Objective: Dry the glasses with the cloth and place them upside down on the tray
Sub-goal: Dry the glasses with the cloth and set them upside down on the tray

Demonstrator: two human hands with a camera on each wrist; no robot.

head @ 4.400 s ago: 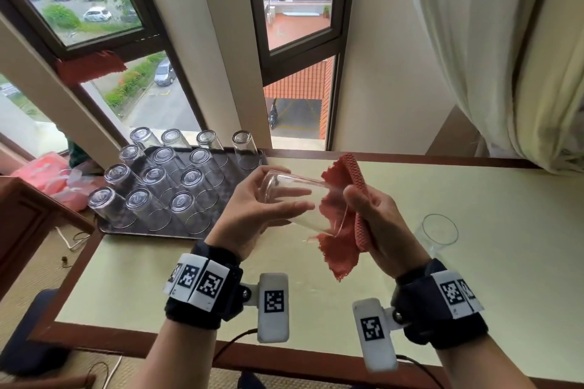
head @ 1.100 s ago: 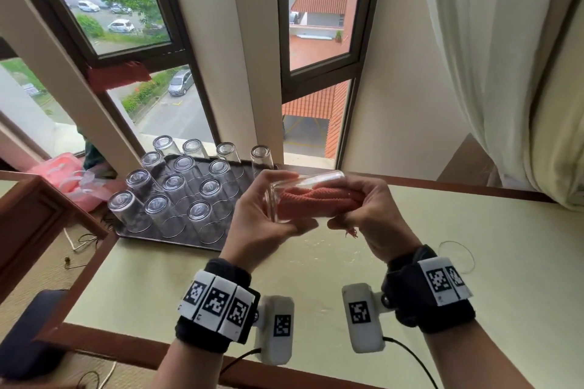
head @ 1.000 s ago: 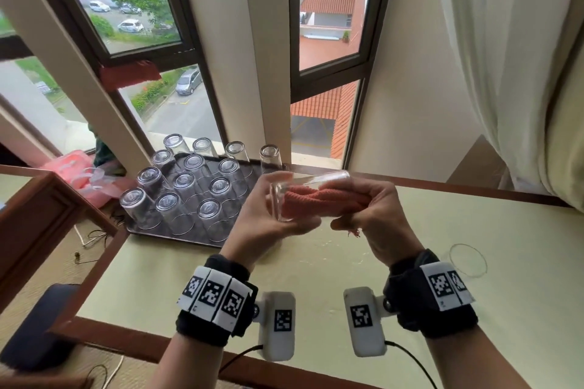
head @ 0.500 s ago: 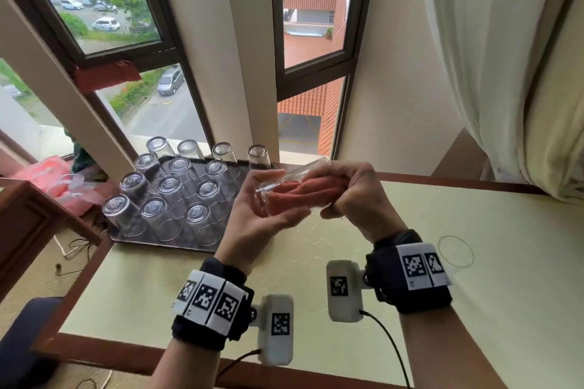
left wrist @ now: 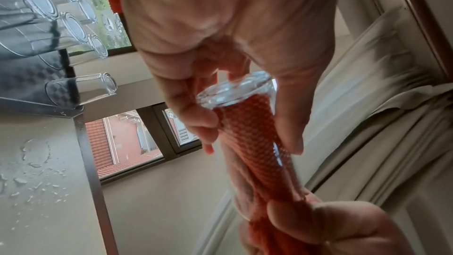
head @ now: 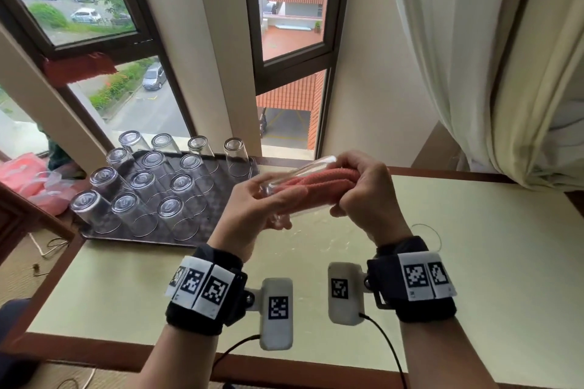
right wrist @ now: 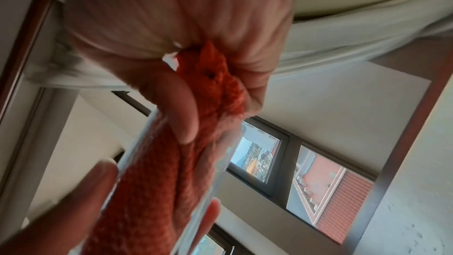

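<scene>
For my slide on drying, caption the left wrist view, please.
Left hand grips a glass stuffed with red cloth, which the right hand holds.

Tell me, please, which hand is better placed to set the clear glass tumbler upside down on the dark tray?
Probably the left hand: it grips the clear glass tumbler by its base and is nearer the dark tray. The right hand holds the red waffle-weave cloth stuffed inside.

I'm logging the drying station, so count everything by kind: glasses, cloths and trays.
upside-down glasses on the tray: 13
glass being dried: 1
upright glass on the table: 1
red cloths, one inside the glass, one on the window frame: 2
tray: 1
Total: 18 things, 15 of them glasses.
</scene>
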